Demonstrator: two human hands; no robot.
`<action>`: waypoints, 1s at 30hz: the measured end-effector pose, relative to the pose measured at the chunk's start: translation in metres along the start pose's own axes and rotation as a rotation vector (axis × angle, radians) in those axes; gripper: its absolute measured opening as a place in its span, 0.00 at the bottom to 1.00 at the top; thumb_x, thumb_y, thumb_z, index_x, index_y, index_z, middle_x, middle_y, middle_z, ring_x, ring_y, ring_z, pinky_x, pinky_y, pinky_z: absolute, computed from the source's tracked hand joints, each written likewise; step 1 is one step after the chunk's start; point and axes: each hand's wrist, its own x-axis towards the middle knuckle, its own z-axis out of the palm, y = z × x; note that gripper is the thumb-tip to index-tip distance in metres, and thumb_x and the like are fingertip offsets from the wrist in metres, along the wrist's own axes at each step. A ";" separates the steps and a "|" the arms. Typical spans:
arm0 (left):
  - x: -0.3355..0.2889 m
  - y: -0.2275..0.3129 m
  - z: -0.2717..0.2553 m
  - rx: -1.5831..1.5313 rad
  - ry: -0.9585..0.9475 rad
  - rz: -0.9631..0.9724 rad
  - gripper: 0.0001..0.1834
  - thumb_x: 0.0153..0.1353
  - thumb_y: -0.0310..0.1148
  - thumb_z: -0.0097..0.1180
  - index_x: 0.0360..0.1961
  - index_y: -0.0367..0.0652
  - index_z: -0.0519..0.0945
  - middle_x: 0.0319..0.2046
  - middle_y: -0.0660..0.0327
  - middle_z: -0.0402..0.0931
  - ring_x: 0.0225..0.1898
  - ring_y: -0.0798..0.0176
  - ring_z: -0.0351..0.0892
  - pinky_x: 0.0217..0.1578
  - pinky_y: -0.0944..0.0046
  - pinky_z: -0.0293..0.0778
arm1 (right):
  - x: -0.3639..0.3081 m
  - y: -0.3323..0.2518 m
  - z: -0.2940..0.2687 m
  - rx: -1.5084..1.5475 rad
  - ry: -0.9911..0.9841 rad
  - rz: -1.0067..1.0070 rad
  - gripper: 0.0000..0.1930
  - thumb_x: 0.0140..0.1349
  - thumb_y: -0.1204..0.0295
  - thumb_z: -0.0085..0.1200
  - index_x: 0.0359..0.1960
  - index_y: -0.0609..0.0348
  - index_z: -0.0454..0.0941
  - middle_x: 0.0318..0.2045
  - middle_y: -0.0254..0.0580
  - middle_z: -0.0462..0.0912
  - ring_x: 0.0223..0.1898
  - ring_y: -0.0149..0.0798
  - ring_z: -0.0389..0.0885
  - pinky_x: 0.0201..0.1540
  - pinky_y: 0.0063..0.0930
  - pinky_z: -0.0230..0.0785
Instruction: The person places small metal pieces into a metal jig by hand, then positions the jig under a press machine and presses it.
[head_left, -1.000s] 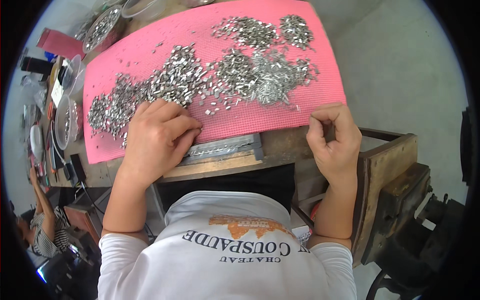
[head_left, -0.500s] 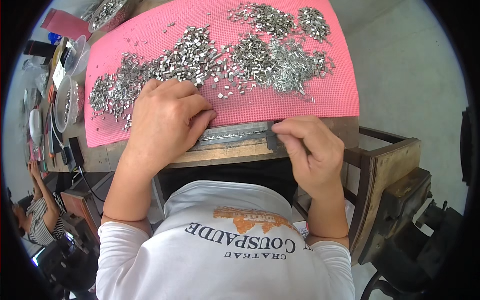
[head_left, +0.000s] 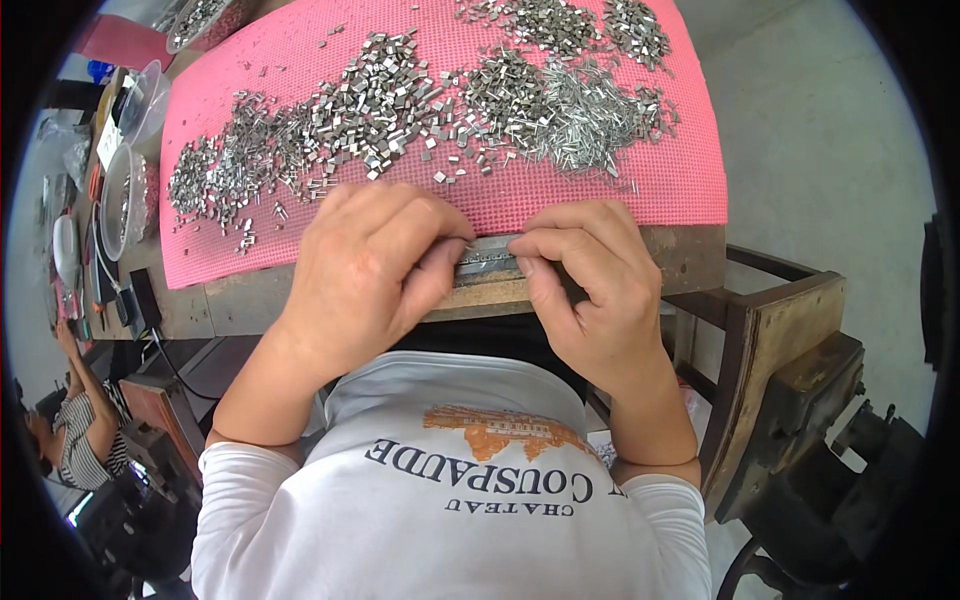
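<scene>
A narrow grey metal holder [head_left: 487,268] with a row of small shiny pieces in it lies along the near edge of the wooden table. My left hand [head_left: 372,262] is over the holder's left part, thumb and fingertips pinched together at the row. From the other side, my right hand [head_left: 598,268] pinches at the holder's right part. Whatever is between the fingertips of either hand is too small to make out. Both hands hide the holder's ends. Just beyond them, a pink textured mat [head_left: 420,205] bears loose heaps of small metal blocks [head_left: 375,110].
Thin metal pins [head_left: 585,125] form a heap at the mat's right. Clear tubs of small parts [head_left: 130,205] stand at the left, near a black device [head_left: 146,300] with a cable. A wooden stand [head_left: 775,350] is at the right. Another person [head_left: 85,420] sits far left.
My left hand has moved right along the holder, away from the heaps. My right hand has moved left, so the fingertips of both are now close together over the row.
</scene>
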 end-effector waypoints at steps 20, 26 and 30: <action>-0.005 0.013 0.005 0.206 0.016 0.138 0.13 0.48 0.24 0.71 0.36 0.45 0.83 0.36 0.64 0.84 0.33 0.60 0.82 0.38 0.59 0.70 | 0.002 0.000 0.001 -0.101 -0.025 -0.094 0.12 0.45 0.84 0.64 0.34 0.62 0.83 0.36 0.39 0.81 0.38 0.45 0.80 0.41 0.38 0.74; -0.007 0.026 0.003 0.381 -0.038 0.175 0.15 0.48 0.26 0.69 0.39 0.44 0.83 0.38 0.65 0.84 0.31 0.62 0.81 0.37 0.61 0.70 | 0.004 -0.004 0.001 -0.092 -0.009 -0.068 0.14 0.45 0.88 0.66 0.35 0.63 0.87 0.34 0.41 0.84 0.35 0.44 0.81 0.36 0.35 0.74; -0.005 0.034 0.001 0.422 -0.017 0.184 0.15 0.47 0.26 0.70 0.39 0.43 0.82 0.38 0.64 0.84 0.30 0.63 0.80 0.36 0.61 0.70 | 0.005 -0.005 0.000 -0.100 -0.019 -0.084 0.15 0.45 0.88 0.66 0.36 0.63 0.87 0.35 0.41 0.84 0.35 0.45 0.81 0.36 0.35 0.74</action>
